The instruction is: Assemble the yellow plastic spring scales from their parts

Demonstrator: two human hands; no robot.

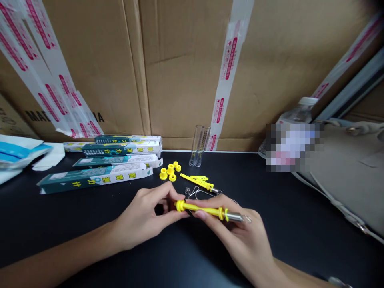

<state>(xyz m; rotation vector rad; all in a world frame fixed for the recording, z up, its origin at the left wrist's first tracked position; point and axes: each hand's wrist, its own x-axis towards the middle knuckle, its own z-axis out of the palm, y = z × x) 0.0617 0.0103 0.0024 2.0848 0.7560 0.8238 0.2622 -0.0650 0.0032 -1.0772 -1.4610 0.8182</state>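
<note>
Pinched between the fingers of my right hand is a yellow plastic spring scale rod. It has round yellow collars near both ends, and a metal spring with a wire loop sticks out at the right. My left hand is closed at the rod's left end, thumb and forefinger at the yellow cap; the fingertips are partly hidden. Just beyond the hands lie a small loose spring, bent wire hooks and several flat yellow rods. Several yellow caps sit farther left.
Two clear tubes stand upright near the cardboard wall. Several green-and-white spring scale boxes lie at the left, beside a blue-and-white packet. At the right are a plastic bottle and a grey bag on the black table.
</note>
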